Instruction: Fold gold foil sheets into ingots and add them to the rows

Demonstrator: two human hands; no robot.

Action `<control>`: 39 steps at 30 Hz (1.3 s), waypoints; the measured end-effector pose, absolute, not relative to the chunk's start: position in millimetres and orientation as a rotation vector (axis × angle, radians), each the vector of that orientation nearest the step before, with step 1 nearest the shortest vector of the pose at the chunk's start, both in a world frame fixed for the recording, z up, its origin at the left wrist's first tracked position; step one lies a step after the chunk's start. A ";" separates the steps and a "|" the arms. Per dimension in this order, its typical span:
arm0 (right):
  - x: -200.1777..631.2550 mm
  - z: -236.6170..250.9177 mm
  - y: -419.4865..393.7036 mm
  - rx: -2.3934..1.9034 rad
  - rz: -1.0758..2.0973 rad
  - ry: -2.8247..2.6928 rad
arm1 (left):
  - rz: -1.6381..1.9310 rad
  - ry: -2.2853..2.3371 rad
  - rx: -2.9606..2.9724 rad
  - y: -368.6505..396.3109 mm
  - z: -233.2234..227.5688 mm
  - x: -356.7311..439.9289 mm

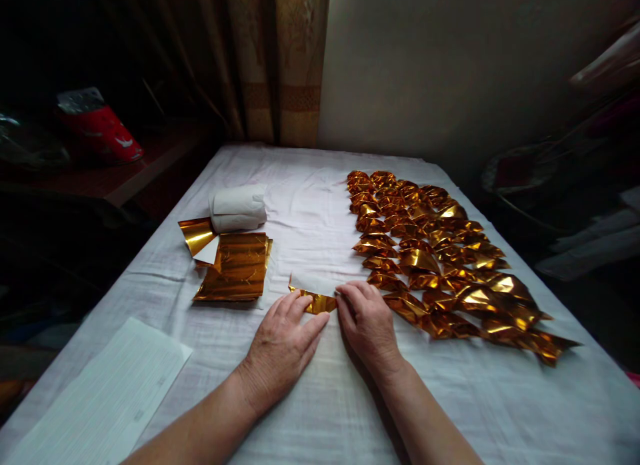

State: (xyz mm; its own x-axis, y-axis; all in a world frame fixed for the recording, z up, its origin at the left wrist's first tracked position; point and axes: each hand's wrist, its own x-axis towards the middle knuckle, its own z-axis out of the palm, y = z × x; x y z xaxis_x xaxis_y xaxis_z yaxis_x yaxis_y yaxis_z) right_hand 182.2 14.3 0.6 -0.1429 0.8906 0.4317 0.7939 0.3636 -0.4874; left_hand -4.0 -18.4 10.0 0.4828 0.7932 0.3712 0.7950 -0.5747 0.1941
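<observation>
A partly folded sheet of gold foil paper (321, 304) lies in front of me, its white back showing along the far strip. My left hand (283, 332) presses and grips it, fingers on its left part and thumb along the near edge. At its right end, my right hand (367, 322) is closed with curled fingertips on the paper's corner; part of that corner is hidden. To the left is a stack of flat gold foil sheets (240, 268), with one loose sheet (196, 235) curling up at its back left. Several rows of folded gold foil pieces (425, 262) cover the right side.
A roll of white paper (239, 208) lies behind the stack. A printed paper sheet (107, 398) rests at the front left of the cloth-covered table (305, 185). Beyond the left edge, a red container (107, 132) stands on a wooden surface. A curtain (280, 58) hangs behind.
</observation>
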 end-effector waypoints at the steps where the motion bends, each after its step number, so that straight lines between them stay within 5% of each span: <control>1: 182.2 0.8 14.1 -1.444 0.179 -1.957 | -0.676 -1.448 -2.705 -18.5 10.5 -3.9; 39: 180.4 -0.8 9.1 -1.274 0.176 -2.067 | -0.951 -1.533 -2.638 -0.3 5.7 -19.1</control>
State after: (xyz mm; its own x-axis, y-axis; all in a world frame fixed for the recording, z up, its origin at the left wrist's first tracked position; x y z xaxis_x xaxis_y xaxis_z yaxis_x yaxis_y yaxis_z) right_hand 180.4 9.1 -0.8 -0.2783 0.8291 0.4850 0.7354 0.5087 -0.4476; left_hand -19.1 -0.3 5.7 0.3633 0.8073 0.4650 0.7751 -0.5389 0.3298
